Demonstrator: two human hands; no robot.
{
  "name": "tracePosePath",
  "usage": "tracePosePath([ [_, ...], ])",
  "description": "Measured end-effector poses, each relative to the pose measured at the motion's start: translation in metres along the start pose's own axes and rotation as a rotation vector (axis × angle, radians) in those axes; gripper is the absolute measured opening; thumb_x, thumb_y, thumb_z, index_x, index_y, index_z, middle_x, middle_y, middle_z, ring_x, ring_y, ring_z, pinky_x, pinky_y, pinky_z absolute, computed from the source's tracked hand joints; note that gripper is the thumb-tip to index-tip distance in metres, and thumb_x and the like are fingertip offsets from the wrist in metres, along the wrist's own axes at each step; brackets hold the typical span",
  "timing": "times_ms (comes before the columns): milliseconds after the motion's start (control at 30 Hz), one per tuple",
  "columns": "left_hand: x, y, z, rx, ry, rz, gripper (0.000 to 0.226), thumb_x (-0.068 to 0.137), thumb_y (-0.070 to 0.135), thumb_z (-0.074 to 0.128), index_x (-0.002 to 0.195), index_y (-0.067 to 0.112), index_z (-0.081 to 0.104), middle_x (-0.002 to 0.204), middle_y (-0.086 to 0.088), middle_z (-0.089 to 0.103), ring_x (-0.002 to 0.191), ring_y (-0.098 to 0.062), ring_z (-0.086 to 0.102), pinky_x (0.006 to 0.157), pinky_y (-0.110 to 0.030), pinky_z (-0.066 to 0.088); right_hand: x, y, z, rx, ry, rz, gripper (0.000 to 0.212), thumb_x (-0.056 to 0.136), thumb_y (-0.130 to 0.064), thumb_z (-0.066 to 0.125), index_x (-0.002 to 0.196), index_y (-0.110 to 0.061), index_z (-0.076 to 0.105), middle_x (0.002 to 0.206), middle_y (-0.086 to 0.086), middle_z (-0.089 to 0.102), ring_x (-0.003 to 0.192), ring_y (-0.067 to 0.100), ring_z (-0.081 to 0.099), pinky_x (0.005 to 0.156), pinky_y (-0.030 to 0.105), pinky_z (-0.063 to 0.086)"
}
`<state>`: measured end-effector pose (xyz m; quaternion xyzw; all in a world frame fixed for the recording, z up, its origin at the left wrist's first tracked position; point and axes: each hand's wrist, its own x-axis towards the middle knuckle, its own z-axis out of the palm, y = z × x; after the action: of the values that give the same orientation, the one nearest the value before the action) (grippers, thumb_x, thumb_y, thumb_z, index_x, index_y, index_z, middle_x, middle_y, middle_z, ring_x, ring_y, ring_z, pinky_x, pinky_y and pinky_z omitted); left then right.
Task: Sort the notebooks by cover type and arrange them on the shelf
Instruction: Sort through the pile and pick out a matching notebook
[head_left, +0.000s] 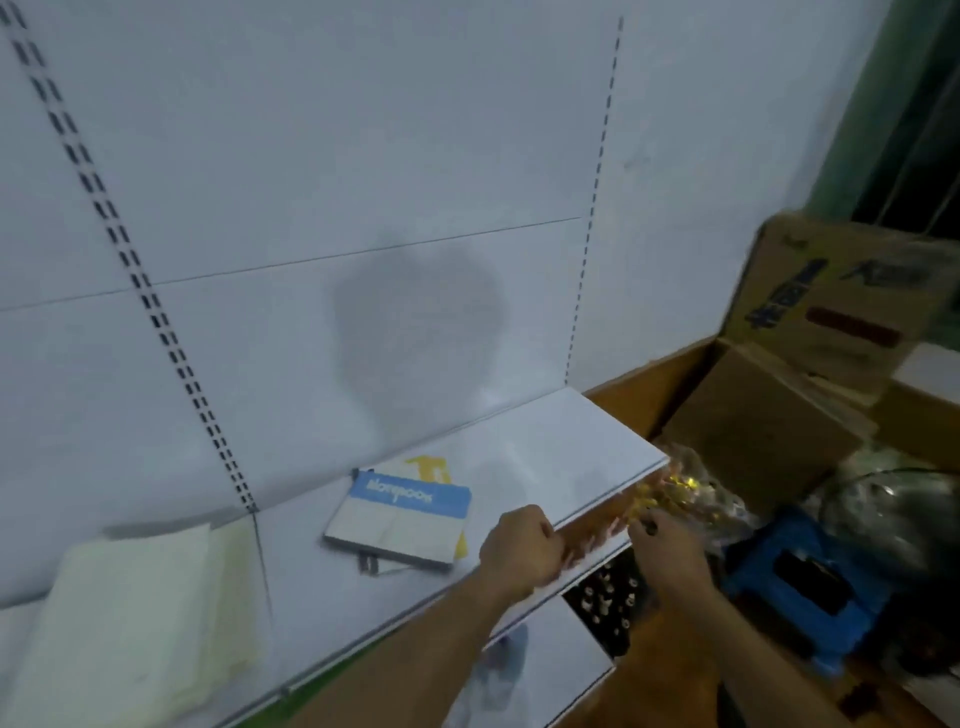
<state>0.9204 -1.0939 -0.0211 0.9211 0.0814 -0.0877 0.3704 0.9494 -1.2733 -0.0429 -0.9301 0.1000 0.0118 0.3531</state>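
A blue-and-white notebook (400, 519) lies flat on the white shelf (550, 447), on top of a yellow-covered one (434, 467). A stack of pale cream notebooks (130, 618) rests at the shelf's left end. My left hand (519, 551) and my right hand (662, 540) are at the shelf's front edge, right of the blue notebook. Both are closed on the ends of a blurred orange-brown notebook (597, 527) held just below the edge.
A clear bag of shiny gold items (685, 488) sits right behind my right hand. Cardboard boxes (831, 306) stand at the right, with a blue plastic stool (800, 587) below them. A lower white shelf (550, 660) and a black perforated panel (608, 597) lie under my hands.
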Motion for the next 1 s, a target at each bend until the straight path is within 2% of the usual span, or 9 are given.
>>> tracePosePath([
  [300,0.058,-0.114,-0.068,0.008,0.185,-0.362,0.037,0.092,0.037,0.048,0.110,0.006,0.057,0.112,-0.012,0.062,0.101,-0.027,0.061,0.080,-0.029,0.048,0.059,-0.120,0.131,-0.124,-0.377,-0.324,0.022,0.093,-0.028,0.050,0.103,-0.014,0.063,0.104,0.005,0.067,0.087,0.018,0.057,0.073,0.025,0.040],
  [367,0.057,-0.138,-0.077,-0.048,0.193,-0.465,0.033,0.091,0.037,0.047,0.099,0.007,0.058,0.098,-0.010,0.064,0.089,-0.025,0.064,0.074,-0.029,0.051,0.065,-0.136,0.158,-0.157,-0.440,-0.376,0.028,0.092,-0.028,0.052,0.112,-0.013,0.063,0.112,0.007,0.064,0.097,0.021,0.058,0.079,0.025,0.042],
  [433,0.051,-0.155,-0.079,-0.131,0.160,-0.545,0.032,0.090,0.038,0.046,0.079,0.009,0.054,0.071,-0.005,0.062,0.067,-0.024,0.065,0.059,-0.024,0.050,0.068,-0.145,0.182,-0.209,-0.477,-0.424,0.038,0.092,-0.030,0.053,0.124,-0.011,0.059,0.121,0.010,0.058,0.110,0.025,0.057,0.090,0.028,0.043],
  [467,0.049,-0.160,-0.078,-0.171,0.153,-0.579,0.034,0.090,0.041,0.046,0.078,0.009,0.054,0.065,-0.004,0.062,0.062,-0.024,0.066,0.057,-0.023,0.051,0.070,-0.148,0.193,-0.240,-0.483,-0.445,0.041,0.092,-0.032,0.053,0.127,-0.011,0.057,0.123,0.011,0.056,0.113,0.026,0.055,0.093,0.031,0.043],
  [600,0.047,-0.168,-0.064,-0.371,0.207,-0.685,0.045,0.082,0.051,0.059,0.099,0.009,0.059,0.082,-0.010,0.070,0.065,-0.027,0.071,0.067,-0.036,0.061,0.070,-0.155,0.219,-0.444,-0.445,-0.560,0.046,0.091,-0.040,0.046,0.130,-0.015,0.050,0.122,0.009,0.050,0.113,0.027,0.050,0.091,0.035,0.042],
  [733,0.057,-0.161,-0.052,-0.326,0.260,-0.719,0.044,0.081,0.046,0.065,0.102,0.007,0.061,0.083,-0.009,0.068,0.072,-0.026,0.072,0.063,-0.033,0.059,0.073,-0.150,0.229,-0.594,-0.381,-0.699,0.058,0.088,-0.052,0.046,0.131,-0.013,0.042,0.125,0.008,0.044,0.115,0.026,0.044,0.093,0.036,0.037],
  [867,0.060,-0.151,-0.045,-0.329,0.295,-0.814,0.050,0.079,0.039,0.071,0.117,0.008,0.058,0.098,-0.007,0.065,0.069,-0.018,0.067,0.054,-0.028,0.057,0.094,-0.154,0.227,-0.585,-0.497,-0.679,0.072,0.079,-0.060,0.057,0.127,-0.010,0.039,0.128,0.010,0.044,0.119,0.028,0.043,0.098,0.038,0.036],
  [933,0.062,-0.149,-0.043,-0.348,0.319,-0.829,0.050,0.080,0.033,0.072,0.121,0.009,0.057,0.096,-0.005,0.063,0.060,-0.013,0.062,0.045,-0.022,0.054,0.108,-0.159,0.226,-0.580,-0.599,-0.649,0.082,0.074,-0.061,0.063,0.129,-0.007,0.037,0.131,0.012,0.043,0.123,0.029,0.041,0.101,0.039,0.035],
  [1000,0.062,-0.146,-0.044,-0.393,0.336,-0.839,0.048,0.081,0.027,0.072,0.124,0.009,0.057,0.094,-0.005,0.060,0.057,-0.009,0.059,0.043,-0.021,0.053,0.119,-0.161,0.229,-0.567,-0.698,-0.595,0.093,0.068,-0.063,0.070,0.133,-0.005,0.035,0.133,0.014,0.041,0.126,0.031,0.040,0.102,0.040,0.036],
])
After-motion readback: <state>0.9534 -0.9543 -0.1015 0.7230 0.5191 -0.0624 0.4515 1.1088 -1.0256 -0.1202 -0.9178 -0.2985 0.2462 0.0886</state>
